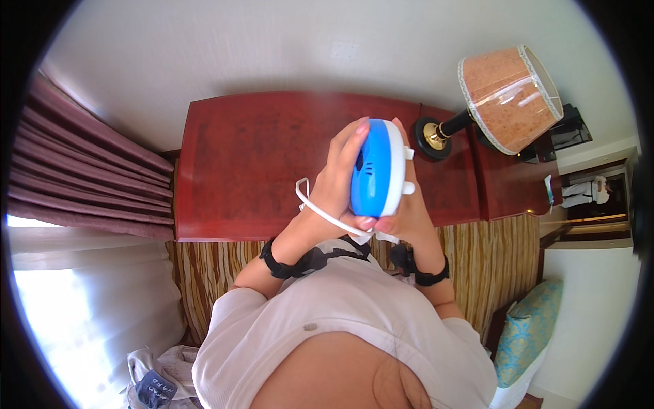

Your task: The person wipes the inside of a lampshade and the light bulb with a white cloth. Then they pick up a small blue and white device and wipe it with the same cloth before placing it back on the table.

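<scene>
Both my hands hold a rounded blue and white plastic device upright above a reddish wooden desk. On the blue side, my left hand curls its fingers over the top edge, with the thumb at the bottom. My right hand grips the white back, where two short white pegs stick out; its fingers are partly hidden behind the device. A white strap or cord loops from beneath the device around my left wrist. Each wrist wears a black band.
A table lamp with a brown shade stands right of the device on the desk. Purple curtains hang at the left. A cushion lies at lower right, and a person is visible far right.
</scene>
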### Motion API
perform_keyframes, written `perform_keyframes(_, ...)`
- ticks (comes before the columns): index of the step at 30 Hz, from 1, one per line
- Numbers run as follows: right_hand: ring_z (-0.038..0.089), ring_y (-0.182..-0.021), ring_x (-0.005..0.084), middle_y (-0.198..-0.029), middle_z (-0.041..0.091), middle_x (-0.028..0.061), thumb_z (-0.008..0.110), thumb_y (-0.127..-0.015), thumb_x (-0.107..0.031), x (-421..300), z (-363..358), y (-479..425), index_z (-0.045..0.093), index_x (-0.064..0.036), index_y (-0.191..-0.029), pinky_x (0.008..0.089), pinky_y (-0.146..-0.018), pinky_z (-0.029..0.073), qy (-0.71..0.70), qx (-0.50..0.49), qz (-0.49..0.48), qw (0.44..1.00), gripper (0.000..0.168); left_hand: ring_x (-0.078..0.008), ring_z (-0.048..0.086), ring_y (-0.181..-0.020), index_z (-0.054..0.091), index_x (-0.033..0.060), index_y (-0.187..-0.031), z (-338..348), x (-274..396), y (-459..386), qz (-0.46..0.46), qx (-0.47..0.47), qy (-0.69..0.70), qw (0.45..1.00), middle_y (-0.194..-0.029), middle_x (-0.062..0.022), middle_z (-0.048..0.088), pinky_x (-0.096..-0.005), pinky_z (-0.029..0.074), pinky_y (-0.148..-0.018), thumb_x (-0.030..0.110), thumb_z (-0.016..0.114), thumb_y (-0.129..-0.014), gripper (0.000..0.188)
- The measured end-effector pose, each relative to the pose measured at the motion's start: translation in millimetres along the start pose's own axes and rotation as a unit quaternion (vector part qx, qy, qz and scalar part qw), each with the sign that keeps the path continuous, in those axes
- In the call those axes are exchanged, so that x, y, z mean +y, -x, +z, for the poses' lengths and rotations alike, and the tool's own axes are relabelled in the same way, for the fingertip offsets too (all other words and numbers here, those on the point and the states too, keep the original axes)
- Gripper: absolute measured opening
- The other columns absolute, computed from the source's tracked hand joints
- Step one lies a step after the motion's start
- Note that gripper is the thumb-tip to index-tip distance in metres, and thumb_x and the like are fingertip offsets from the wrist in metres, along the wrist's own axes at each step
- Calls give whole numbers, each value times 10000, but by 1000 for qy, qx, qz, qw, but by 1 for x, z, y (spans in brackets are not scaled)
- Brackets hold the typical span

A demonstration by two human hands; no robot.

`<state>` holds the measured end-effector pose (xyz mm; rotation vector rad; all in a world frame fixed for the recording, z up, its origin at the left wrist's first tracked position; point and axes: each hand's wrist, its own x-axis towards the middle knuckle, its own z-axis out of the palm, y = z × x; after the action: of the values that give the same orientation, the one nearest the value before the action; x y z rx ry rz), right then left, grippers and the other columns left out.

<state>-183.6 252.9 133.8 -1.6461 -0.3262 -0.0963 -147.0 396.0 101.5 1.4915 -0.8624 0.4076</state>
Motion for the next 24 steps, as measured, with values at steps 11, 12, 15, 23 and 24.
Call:
perform_keyframes(11,580,-995,272,-1303,430,147,838,-512,-424,19,-11,0,212,-91,-1437,347,-801,505,125,40,-41,991,1165,-374,430,-1203,182,59,-1434,9,2,-1,-181,-13,172,968,-1329,-250,378,-411,341,-990,642,461,-803,904)
perform_keyframes(12,581,-1001,275,-1292,434,148,839,-511,-418,17,-11,1,221,-90,-1434,345,-792,509,137,41,-31,989,1158,-370,442,-1192,183,59,-1434,12,0,0,-186,-3,192,964,-1317,-249,396,-405,344,-986,643,446,-814,891)
perform_keyframes(15,591,-1000,255,-1294,428,168,829,-542,-450,16,-15,2,183,-56,-1433,326,-769,519,158,33,-29,987,1168,-349,476,-1163,190,58,-1431,13,2,-1,-191,8,194,962,-1282,-243,440,-386,352,-975,656,396,-839,866)
perform_keyframes(23,590,-980,282,-1277,435,123,836,-499,-352,10,-18,1,350,-128,-1378,362,-697,546,312,51,-115,942,1030,-288,472,-1163,240,51,-1412,14,-6,-4,-286,19,366,885,-1286,-176,452,-355,352,-990,628,380,-854,815)
perform_keyframes(24,593,-965,282,-1291,422,124,834,-492,-366,1,-20,1,375,-162,-1367,364,-677,545,356,36,-106,928,1009,-266,498,-1133,317,26,-1372,13,-3,-4,-320,41,386,864,-1258,-154,486,-351,379,-975,605,388,-858,778)
